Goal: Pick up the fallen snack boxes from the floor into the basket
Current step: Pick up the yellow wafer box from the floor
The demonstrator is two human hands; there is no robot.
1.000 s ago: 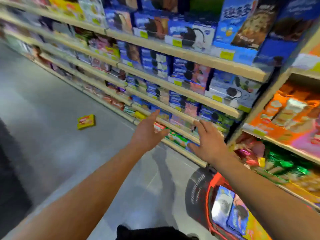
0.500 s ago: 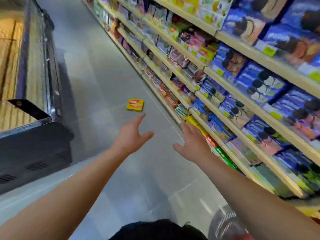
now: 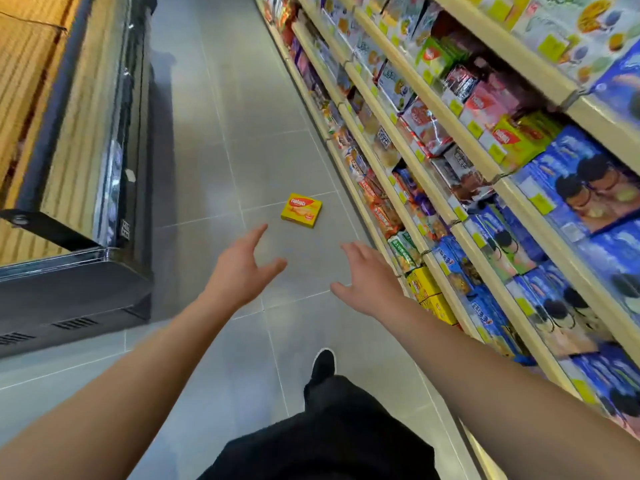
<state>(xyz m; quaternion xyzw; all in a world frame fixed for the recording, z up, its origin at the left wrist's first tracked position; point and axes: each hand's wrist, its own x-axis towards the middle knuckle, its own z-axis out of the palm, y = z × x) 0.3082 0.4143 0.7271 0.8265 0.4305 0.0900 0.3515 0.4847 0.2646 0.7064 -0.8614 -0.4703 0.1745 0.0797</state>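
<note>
snack box (image 3: 301, 209) on floor (image 3: 221, 98) | shelves (image 3: 450, 140) right; freezer (image 3: 79, 209) left

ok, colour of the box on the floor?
Yellow, with a red logo patch on top. The box shows clearly in the head view.

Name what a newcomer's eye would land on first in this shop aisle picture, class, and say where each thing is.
First, the yellow snack box lying alone on the grey floor, mid-aisle. Next, the left hand and right hand stretched toward it, open, holding nothing. Then the packed shelves along the right, and the dark freezer cabinet on the left.
</note>
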